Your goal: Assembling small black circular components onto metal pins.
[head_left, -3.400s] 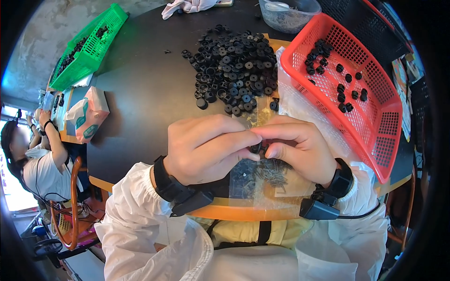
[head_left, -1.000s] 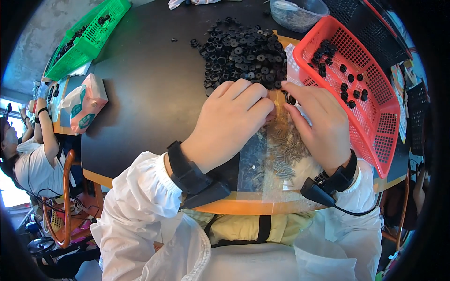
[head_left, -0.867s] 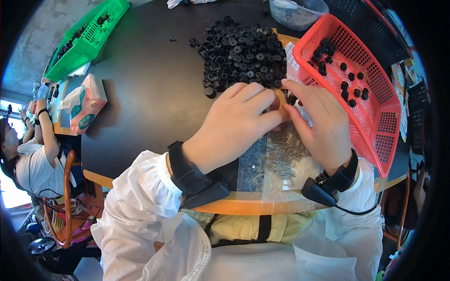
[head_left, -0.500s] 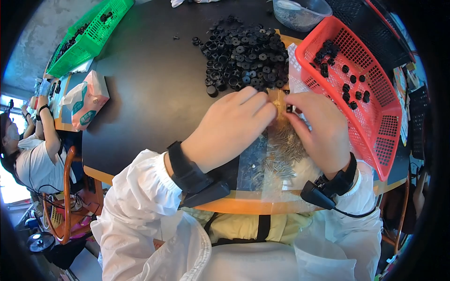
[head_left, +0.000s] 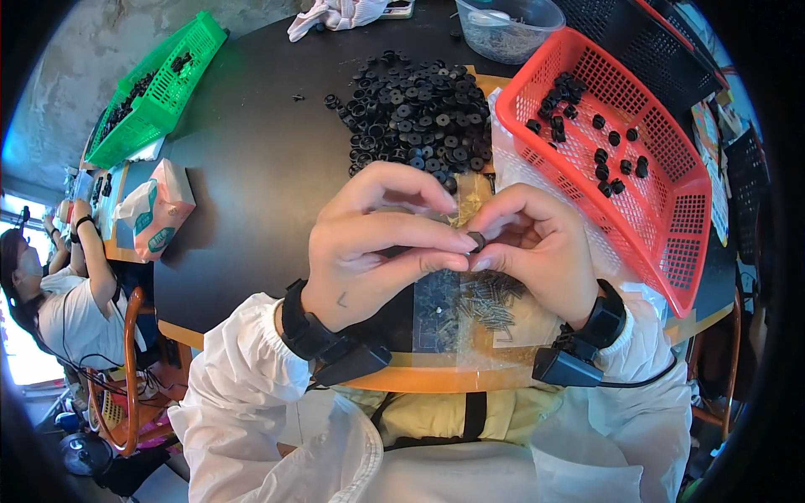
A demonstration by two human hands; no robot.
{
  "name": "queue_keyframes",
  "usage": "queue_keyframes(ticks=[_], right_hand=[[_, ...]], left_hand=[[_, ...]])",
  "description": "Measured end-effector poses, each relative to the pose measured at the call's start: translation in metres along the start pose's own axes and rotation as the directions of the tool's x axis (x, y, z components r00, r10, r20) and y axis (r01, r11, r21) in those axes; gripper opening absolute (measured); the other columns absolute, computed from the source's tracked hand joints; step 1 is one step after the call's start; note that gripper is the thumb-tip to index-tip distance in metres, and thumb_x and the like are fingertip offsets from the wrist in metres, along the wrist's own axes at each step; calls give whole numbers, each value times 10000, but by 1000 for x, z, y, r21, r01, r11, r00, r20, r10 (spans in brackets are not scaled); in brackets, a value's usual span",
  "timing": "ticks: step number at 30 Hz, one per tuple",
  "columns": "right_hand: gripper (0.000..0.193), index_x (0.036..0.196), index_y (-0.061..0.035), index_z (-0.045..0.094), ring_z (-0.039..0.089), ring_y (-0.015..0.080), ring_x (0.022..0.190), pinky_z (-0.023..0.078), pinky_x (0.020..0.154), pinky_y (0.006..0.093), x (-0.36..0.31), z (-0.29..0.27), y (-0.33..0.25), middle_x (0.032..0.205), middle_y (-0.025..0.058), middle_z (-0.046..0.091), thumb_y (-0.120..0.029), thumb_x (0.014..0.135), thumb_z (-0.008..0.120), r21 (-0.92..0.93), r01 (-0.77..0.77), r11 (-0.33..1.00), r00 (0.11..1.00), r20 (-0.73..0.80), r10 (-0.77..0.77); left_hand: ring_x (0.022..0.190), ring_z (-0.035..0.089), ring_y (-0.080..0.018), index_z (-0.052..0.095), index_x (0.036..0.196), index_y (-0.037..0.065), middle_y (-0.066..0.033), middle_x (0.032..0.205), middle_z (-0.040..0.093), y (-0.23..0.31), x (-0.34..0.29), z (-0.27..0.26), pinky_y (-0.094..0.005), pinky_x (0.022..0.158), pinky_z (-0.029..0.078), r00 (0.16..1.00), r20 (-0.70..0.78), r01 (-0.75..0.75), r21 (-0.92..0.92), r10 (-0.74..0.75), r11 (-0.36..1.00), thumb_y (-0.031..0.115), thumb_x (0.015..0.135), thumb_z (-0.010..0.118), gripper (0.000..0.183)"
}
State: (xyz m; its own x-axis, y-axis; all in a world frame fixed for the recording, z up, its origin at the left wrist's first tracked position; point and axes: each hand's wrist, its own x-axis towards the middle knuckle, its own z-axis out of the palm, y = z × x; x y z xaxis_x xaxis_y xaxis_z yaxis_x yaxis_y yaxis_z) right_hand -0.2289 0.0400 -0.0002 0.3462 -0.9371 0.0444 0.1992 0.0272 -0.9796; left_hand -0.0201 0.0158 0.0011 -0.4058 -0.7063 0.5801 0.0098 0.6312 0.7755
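A small black plastic part (head_left: 477, 241) is up between my two hands, just in front of the pile. The thumb and fingertips of my right hand (head_left: 537, 243) pinch it from the right. My left hand (head_left: 369, 239) closes thumb and finger on its left side, while the index finger arches above. Much of the part is hidden by fingertips. Beyond them lies a heap of round black plastic caps and rings (head_left: 419, 117). Below the hands, many thin metal pins (head_left: 486, 308) are scattered over a clear plastic sheet (head_left: 432, 331).
To the right, a red basket (head_left: 692, 180) holds several black assembled parts (head_left: 601, 156). A clear tub (head_left: 507, 38) and a crumpled cloth (head_left: 344, 15) stand at the back. At left are a tissue pack (head_left: 168, 210), a green basket (head_left: 172, 92) and a seated person (head_left: 71, 302).
Both hands have drawn back toward me and come together at the black part. My left hand has turned, its fingers uncurling to meet the part held in the right. The view has shifted slightly.
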Motion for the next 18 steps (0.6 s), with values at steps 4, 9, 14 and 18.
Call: queue_keyframes(ticks=[4, 9, 14, 18], right_hand=[[255, 1006, -11, 608, 636, 100, 895, 525, 828, 254, 0, -4, 0, 945, 45, 662, 56, 786, 719, 128, -5, 992, 998, 71, -4], [259, 1015, -13, 616, 637, 100, 890, 519, 819, 254, 1, -1, -1, 954, 37, 659, 50, 787, 722, 112, -85, 990, 984, 169, 65], [254, 1028, -8, 620, 637, 98, 889, 518, 819, 252, 0, -5, 4, 950, 38, 662, 35, 798, 719, 114, -58, 992, 992, 119, 44], [256, 1037, -1, 621, 639, 99, 889, 517, 825, 253, -1, -3, 2, 954, 42, 664, 31, 802, 717, 105, -95, 990, 990, 118, 83]], left_hand=[[894, 553, -179, 759, 888, 119, -57, 1023, 516, -3, -1, -2, -276, 763, 452, 998, 45, 41, 46, -43, 998, 77, 659, 835, 245], [852, 529, -148, 758, 859, 116, -42, 973, 499, -5, 0, -3, -263, 728, 425, 998, 68, -23, 113, 15, 993, 87, 663, 835, 212], [829, 514, -142, 750, 798, 120, -23, 949, 479, 0, -1, -1, -259, 721, 409, 996, 5, 91, 153, -93, 984, 108, 653, 842, 173], [800, 511, -147, 754, 796, 144, -12, 925, 473, 2, 3, -2, -266, 699, 408, 998, 35, -61, 299, 53, 952, 114, 640, 844, 182]])
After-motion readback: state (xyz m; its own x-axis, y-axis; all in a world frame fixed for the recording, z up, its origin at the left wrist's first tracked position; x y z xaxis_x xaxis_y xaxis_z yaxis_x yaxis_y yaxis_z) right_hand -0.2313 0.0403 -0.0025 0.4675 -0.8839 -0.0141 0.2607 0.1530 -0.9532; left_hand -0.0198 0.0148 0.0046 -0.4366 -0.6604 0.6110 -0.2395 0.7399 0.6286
